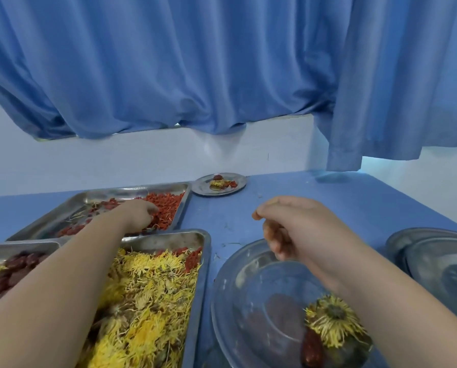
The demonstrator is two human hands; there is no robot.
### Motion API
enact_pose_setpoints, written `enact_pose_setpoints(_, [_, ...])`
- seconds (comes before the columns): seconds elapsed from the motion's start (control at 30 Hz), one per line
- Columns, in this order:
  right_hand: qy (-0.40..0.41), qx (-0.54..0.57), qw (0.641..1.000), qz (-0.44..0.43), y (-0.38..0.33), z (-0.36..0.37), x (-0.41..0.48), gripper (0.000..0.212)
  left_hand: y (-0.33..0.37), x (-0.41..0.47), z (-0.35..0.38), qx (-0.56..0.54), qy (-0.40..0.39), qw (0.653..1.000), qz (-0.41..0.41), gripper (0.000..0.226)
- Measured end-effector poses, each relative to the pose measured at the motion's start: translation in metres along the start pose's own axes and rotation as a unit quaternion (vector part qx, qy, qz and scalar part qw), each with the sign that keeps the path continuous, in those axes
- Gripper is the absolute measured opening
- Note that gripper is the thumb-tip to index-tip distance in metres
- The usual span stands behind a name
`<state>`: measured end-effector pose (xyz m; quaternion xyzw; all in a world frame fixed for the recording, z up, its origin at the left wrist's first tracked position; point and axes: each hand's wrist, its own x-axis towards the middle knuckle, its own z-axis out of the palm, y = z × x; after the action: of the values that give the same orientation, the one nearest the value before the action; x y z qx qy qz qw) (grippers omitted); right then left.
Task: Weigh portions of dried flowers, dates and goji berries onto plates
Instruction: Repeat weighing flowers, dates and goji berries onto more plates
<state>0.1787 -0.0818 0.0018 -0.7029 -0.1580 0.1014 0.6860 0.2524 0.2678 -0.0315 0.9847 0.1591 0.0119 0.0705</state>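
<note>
My left hand (140, 215) reaches into the far steel tray (94, 197), its fingers curled down among the red goji berries (166, 208). My right hand (293, 227) hovers above the near steel plate (248, 293) with fingers loosely closed; I cannot tell whether anything is pinched in them. On that plate lie a dried yellow flower (333, 320) and a red date (312, 349). A closer tray (206, 251) holds a heap of dried yellow flowers (147, 293). Dark red dates (7, 274) fill a third tray at the left edge.
A small steel plate (206, 191) with a date, a flower and goji berries sits at the back by the white wall. A stack of steel plates (434, 258) stands at the right. The blue table (328, 195) runs under blue curtains (222, 62).
</note>
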Motion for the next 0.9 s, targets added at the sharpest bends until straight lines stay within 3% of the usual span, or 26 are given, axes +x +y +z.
enact_pose_setpoints(0.2, [-0.012,-0.019,1.0,-0.009,0.001,0.0,0.001,0.019,0.01,0.012,0.008,0.08,-0.079,0.993,-0.03,0.044])
enact_pose_setpoints(0.43, [-0.004,-0.017,1.0,-0.002,-0.001,-0.003,0.001,0.017,0.018,0.013,0.013,0.078,-0.028,0.996,-0.034,0.022])
enact_pose_setpoints(0.9, [0.019,-0.026,0.999,0.008,0.002,-0.01,0.004,0.018,0.014,0.015,0.014,0.054,-0.006,0.998,-0.028,0.015])
